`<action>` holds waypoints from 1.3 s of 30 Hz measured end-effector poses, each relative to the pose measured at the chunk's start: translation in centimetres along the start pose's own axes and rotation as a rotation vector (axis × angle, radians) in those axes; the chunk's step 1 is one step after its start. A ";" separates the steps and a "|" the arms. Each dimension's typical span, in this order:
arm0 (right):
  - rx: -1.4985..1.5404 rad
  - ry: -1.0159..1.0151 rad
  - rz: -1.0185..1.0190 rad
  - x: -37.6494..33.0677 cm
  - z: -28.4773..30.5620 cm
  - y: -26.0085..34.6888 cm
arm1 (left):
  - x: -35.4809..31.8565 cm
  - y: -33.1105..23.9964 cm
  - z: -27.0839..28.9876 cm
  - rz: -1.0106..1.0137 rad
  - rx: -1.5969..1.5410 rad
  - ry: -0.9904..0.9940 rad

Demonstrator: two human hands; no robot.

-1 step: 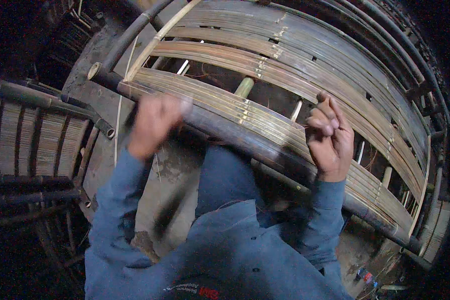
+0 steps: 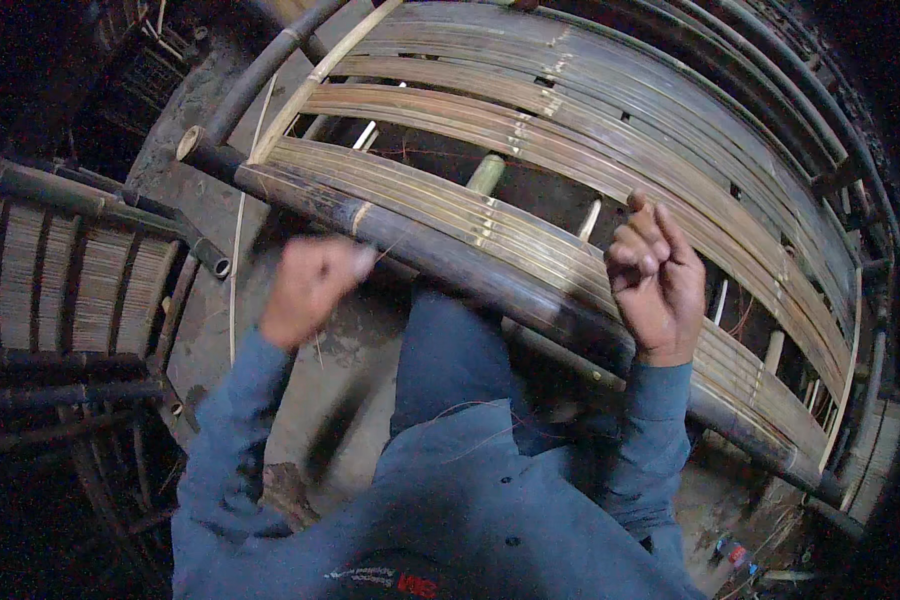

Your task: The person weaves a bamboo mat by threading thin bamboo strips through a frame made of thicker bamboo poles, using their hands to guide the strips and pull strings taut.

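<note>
A bamboo bench seat made of split slats stretches across in front of me, with a thick dark bamboo pole along its near edge. My left hand, smeared by motion, is closed just on my side of that pole. A thin strand runs out from its fingertips toward the pole. Over the near slats, my right hand is raised with its palm turned up and fingers curled in a pinch. Whatever it may hold is too small to make out.
A second bamboo piece with a slatted panel stands at the left. Thin reddish strands lie over my lap. A pale bamboo crosspiece shows through a gap in the slats. A small red and blue item lies on the floor at lower right.
My left hand has drawn back from the dark pole toward me, uncovering a pale joint on it. The right hand has hardly moved. The strands over my lap have shifted.
</note>
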State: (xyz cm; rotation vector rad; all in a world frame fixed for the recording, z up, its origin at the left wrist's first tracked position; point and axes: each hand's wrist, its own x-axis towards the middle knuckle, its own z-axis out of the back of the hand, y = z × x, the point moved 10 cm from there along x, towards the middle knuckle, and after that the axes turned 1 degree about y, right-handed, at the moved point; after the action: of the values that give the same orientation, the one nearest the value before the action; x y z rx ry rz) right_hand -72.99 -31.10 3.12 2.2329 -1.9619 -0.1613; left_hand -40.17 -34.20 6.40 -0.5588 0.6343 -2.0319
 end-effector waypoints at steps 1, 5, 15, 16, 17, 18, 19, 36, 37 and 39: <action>-0.093 -0.075 0.004 -1.1 1.1 0.3 | -4.2 0.6 -1.1 0.042 0.085 -0.010; -0.380 -0.177 -0.149 -3.7 3.0 -5.1 | -15.0 1.1 -1.0 -0.011 0.359 -0.111; -0.202 0.102 -0.410 -4.3 -0.9 -15.6 | -29.7 -9.9 9.8 0.230 -0.464 -0.887; -0.200 0.178 -0.425 -4.4 -3.2 -17.8 | -33.6 -7.5 11.1 0.381 -0.447 -0.848; -0.082 0.251 -0.466 -4.3 -5.5 -20.0 | -38.9 -3.9 11.3 0.705 -0.213 -0.672; -0.073 0.240 -0.498 -4.0 -6.4 -22.1 | -44.3 -1.0 9.6 0.786 -0.121 -0.589; -0.375 0.237 -0.676 -5.0 -6.7 -24.0 | -47.7 0.2 6.8 0.919 -0.261 -0.605; -0.095 0.061 0.127 -10.3 -4.2 4.2 | -18.4 10.1 -0.4 0.282 0.530 -0.117; -0.092 0.049 0.120 -11.1 -3.8 5.1 | -16.0 10.0 1.5 0.091 0.605 -0.215; -0.253 -0.177 0.172 -12.9 -1.1 7.3 | -13.7 10.6 5.6 0.016 0.515 -0.404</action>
State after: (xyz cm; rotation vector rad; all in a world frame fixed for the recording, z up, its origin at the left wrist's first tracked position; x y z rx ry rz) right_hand -81.58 -19.16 5.24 1.9399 -2.0755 -0.5686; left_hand -23.44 -28.47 2.09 -0.6199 -0.1258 -1.8884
